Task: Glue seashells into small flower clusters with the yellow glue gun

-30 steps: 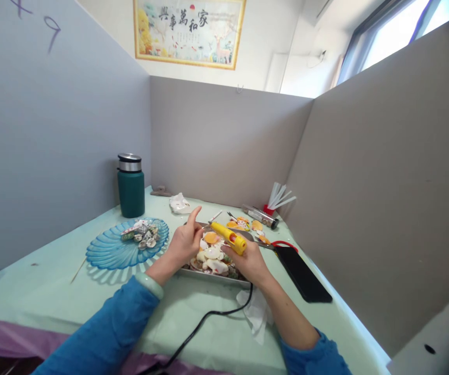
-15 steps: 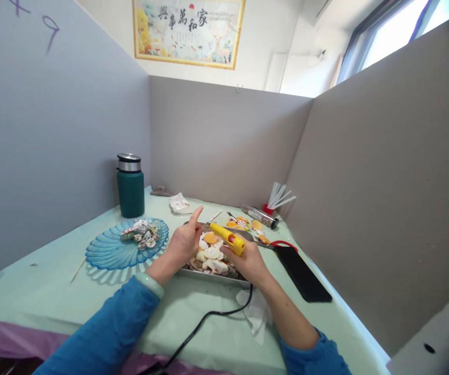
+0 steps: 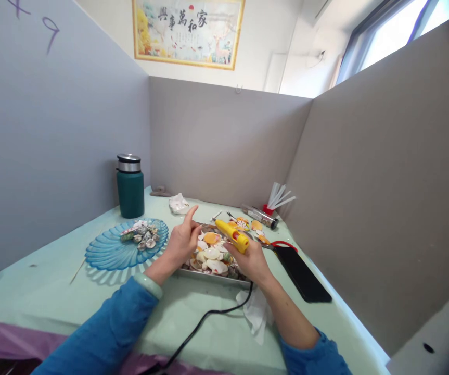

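Observation:
My right hand [image 3: 253,260] is wrapped round a yellow glue gun [image 3: 232,234], its nozzle end tilted up and to the left. From it a black cord [image 3: 204,316] runs down to the table's front edge. My left hand [image 3: 183,242] has its index finger raised while the thumb and other fingers close together; whatever they pinch is too small or hidden to make out. Between and below the hands lies a metal tray [image 3: 212,277] heaped with shells [image 3: 213,253], white, orange and brown. The nozzle is apart from the left fingers.
Left stands a blue glass plate [image 3: 105,254] holding a shell cluster [image 3: 144,235], with a green bottle [image 3: 130,192] behind. At right are a black phone [image 3: 304,273], red-handled scissors [image 3: 284,243], a clear tube [image 3: 261,215] and white glue sticks [image 3: 279,197]. A tissue [image 3: 256,315] lies in front.
The glue gun has moved slightly right, away from my left fingers. My left hand has shifted a little to the left, opening the gap over the tray.

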{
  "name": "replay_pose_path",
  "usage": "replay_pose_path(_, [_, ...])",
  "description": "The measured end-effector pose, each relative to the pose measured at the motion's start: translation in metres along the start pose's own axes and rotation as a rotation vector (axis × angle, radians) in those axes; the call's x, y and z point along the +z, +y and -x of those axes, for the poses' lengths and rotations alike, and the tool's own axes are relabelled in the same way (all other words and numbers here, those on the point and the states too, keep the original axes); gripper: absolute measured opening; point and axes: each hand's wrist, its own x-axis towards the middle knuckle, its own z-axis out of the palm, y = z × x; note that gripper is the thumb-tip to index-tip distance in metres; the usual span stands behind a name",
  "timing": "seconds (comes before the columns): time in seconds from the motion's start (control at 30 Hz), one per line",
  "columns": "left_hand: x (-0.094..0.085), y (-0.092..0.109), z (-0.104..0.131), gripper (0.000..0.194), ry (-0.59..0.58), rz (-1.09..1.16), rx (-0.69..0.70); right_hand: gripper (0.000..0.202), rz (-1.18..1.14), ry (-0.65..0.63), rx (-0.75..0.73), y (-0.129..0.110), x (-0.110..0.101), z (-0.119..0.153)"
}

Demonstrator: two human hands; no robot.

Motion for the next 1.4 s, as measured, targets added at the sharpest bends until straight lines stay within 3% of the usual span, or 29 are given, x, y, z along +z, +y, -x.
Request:
replay_pose_path(0.43, [-0.0019,0.0045,0.0007,0.057,0.004,-0.01,0.019,0.023,0.048,-0.115,-0.029,-0.005,-0.0002,0.0001])
replay_pose_path(0.9, [-0.0006,0.0025,0.0009,0.057,0.019,-0.02,0.055,0.023,0.027,-0.099,-0.013,-0.0061,-0.0003,0.0008])
replay_pose_path(1.4, [-0.0011,0.0037,-0.0002,0.058,-0.031,0.089,-0.012,0.025,0.013,-0.075,-0.006,-0.0024,0.0,0.0009])
